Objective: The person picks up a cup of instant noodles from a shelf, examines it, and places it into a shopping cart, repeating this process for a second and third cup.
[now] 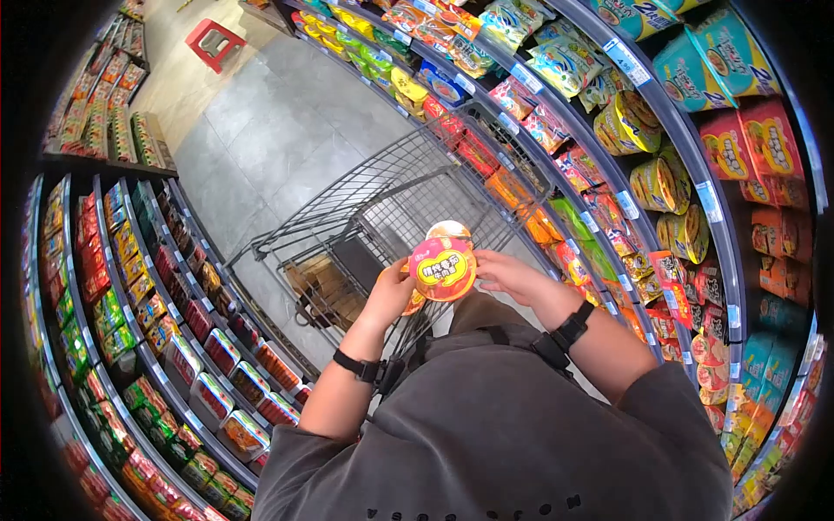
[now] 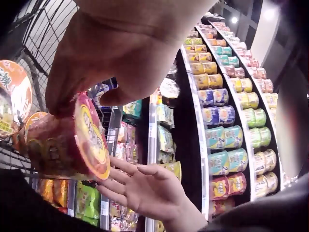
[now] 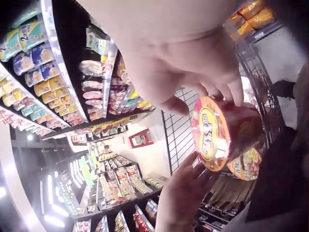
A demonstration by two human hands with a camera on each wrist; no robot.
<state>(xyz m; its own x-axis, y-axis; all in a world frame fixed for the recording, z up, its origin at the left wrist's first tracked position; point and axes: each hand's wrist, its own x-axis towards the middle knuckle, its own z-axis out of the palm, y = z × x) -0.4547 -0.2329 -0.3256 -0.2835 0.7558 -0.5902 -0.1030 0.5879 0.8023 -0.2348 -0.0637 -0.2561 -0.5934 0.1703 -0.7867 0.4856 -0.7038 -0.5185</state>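
Note:
An instant noodle cup (image 1: 443,271), with a pink and yellow lid, is tilted so its lid faces up at the head camera. My left hand (image 1: 388,293) grips it on the left side. From the right, my right hand (image 1: 514,276) touches the cup with its fingertips; its fingers look fairly straight in the left wrist view, where the right hand (image 2: 157,193) is seen palm-on. Another round lid (image 1: 449,230) shows just beyond the held cup, and a noodle cup (image 3: 246,164) appears below it in the right wrist view.
A wire shopping cart (image 1: 382,204) stands in front of me, with brown cardboard (image 1: 330,291) low at its left. Shelves of bagged and cup noodles (image 1: 643,182) curve along the right; packaged goods (image 1: 130,295) line the left. A red stool (image 1: 213,45) stands on the floor ahead.

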